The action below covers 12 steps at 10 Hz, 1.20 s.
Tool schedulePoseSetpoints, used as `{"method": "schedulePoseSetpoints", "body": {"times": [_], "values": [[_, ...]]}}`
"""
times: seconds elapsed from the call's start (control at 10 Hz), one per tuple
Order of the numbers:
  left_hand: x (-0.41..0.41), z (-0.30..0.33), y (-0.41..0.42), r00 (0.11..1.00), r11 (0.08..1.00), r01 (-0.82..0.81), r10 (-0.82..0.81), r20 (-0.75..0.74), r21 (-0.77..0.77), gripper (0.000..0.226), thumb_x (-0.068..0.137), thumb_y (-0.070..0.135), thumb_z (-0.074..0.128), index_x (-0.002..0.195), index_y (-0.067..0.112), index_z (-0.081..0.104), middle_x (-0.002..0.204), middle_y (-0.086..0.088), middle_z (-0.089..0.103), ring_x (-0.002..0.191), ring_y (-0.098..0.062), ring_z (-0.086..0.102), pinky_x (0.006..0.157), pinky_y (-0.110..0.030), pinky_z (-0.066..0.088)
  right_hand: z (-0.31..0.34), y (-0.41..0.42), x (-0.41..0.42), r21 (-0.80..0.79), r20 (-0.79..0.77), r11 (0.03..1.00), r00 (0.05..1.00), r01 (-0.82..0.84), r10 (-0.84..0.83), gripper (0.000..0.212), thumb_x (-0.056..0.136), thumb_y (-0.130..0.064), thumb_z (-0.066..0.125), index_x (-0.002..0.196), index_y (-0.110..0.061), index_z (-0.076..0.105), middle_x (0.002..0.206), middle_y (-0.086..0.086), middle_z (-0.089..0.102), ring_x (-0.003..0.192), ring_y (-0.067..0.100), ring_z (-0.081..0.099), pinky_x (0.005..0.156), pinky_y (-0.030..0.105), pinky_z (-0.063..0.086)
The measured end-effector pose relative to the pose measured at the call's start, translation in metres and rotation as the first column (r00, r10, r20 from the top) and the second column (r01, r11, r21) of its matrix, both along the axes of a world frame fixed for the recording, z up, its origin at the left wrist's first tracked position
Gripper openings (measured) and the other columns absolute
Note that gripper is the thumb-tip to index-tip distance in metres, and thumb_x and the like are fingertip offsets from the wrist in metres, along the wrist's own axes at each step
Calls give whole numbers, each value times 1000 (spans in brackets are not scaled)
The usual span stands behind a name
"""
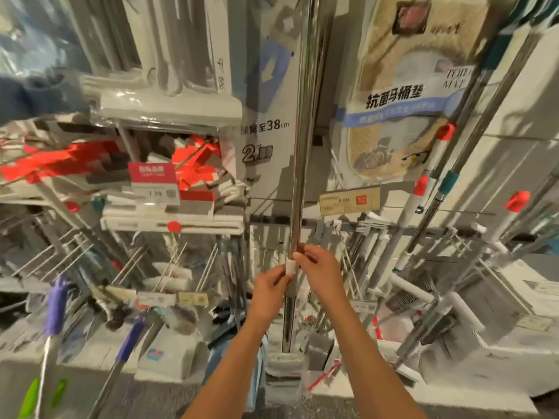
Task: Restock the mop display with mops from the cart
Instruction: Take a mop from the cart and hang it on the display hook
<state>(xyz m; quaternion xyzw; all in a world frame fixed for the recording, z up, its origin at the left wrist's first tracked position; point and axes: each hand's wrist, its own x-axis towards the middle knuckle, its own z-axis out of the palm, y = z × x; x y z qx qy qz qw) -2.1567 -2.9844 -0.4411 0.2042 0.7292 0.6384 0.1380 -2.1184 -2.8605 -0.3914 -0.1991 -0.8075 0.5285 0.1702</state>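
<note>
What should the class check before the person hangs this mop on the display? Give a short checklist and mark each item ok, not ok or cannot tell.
1. Both hands on the mop pole: ok. The left hand and right hand pinch it at the white collar.
2. Pole upright: ok, it runs nearly straight up the picture.
3. Mop head clear of the floor: cannot tell, it is blurred.
4. Top of the pole hooked: cannot tell, it runs out of view.
5. Free slot on the rail: cannot tell, the picture is too smeared.
6. Neighbouring poles clear of this one: ok, they lean off to the right.
</note>
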Motion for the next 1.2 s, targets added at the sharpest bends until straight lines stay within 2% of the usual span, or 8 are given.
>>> {"method": "schedulePoseSetpoints", "body": {"times": [0.1,0.2,0.4,0.6,0.8,0.9,1.1,1.2], "values": [[-21,-10,5,998,1000,27,-27,63,4,21,103,9,53,88,10,68,72,-1,60,69,-14,51,66,-33,41,-2,-2,-19,2,-20,998,998,66,-66,14,95,-13,66,104,-11,77,91,-6,73,86,7,67,74,8,46],[-39,-18,11,995,997,77,-77,71,-7,19,103,7,53,102,8,72,66,10,61,65,7,55,63,-11,43,-6,-3,-32,5,-35,992,992,125,-124,14,95,-12,66,103,-10,77,90,-4,73,85,9,68,78,17,49],[-67,-26,33,993,996,79,-74,88,-47,20,105,14,53,110,23,71,87,15,70,73,10,63,66,-7,44,-14,4,-51,0,-48,979,978,203,-203,13,97,-11,63,99,-9,75,87,1,72,86,20,67,81,31,53],[-88,-26,51,993,999,40,-35,112,-36,24,106,16,51,118,30,67,97,20,70,82,9,63,72,-6,45,-13,19,-73,16,-34,979,978,205,-204,16,97,-9,62,105,-3,75,88,-3,69,86,15,64,81,19,49],[-112,-31,77,974,992,-8,36,223,-125,29,106,17,50,130,8,63,119,-12,68,108,-24,64,96,-29,51,-29,42,-103,1,60,985,983,175,-174,18,99,-11,60,100,2,71,90,14,66,87,21,57,78,30,42],[-121,-35,88,977,992,-55,77,200,-112,25,104,-1,46,120,-10,64,110,-18,66,89,-16,61,75,-9,47,-36,50,-116,-58,67,984,984,167,-164,18,99,-8,59,102,7,69,102,18,68,98,30,59,90,37,46],[-143,-50,101,967,980,-45,91,239,-192,31,105,20,51,131,8,62,127,-3,64,114,-16,60,96,-30,49,-48,67,-136,-76,62,986,988,145,-141,21,100,-5,57,110,11,66,111,25,67,97,19,55,77,19,39],[-159,-60,113,964,973,-48,104,245,-225,29,104,23,54,129,13,65,121,2,66,107,-9,59,86,-21,45,-47,79,-148,-56,45,988,989,145,-143,20,98,2,56,107,17,67,105,34,68,78,15,59,64,3,39]]}}
